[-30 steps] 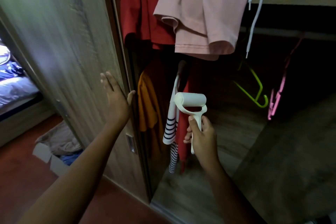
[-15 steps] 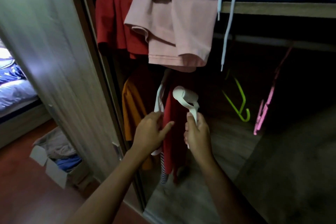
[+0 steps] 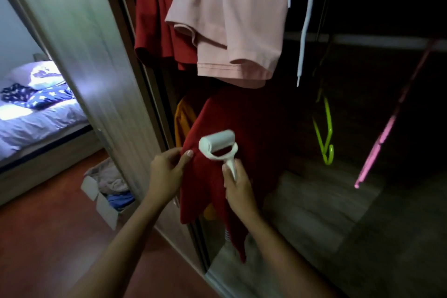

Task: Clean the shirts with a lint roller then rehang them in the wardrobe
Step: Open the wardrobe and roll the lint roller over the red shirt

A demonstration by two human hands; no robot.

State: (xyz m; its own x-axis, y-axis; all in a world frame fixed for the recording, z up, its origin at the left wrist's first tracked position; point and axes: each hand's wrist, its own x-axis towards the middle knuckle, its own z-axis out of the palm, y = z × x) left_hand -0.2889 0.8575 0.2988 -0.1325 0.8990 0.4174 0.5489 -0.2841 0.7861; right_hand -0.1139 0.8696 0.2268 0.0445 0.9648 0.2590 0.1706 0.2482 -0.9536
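Observation:
A dark red shirt (image 3: 232,123) hangs in the open wardrobe. My left hand (image 3: 167,172) pinches its left edge and pulls the cloth out toward me. My right hand (image 3: 238,186) grips the handle of a white lint roller (image 3: 217,144), whose roll lies against the shirt's front. An orange shirt (image 3: 182,118) hangs behind the red one at its left. A pink shirt (image 3: 232,29) and another red garment (image 3: 157,17) droop from the shelf above.
The sliding wardrobe door (image 3: 96,55) stands at the left. A green hanger (image 3: 325,133) and a pink hanger (image 3: 389,128) hang empty on the right. A cardboard box of clothes (image 3: 106,193) sits on the red floor, with a bed (image 3: 36,113) beyond.
My left hand left the sliding door, reached into the wardrobe and took hold of the red shirt's edge. The roller has turned and come against the shirt.

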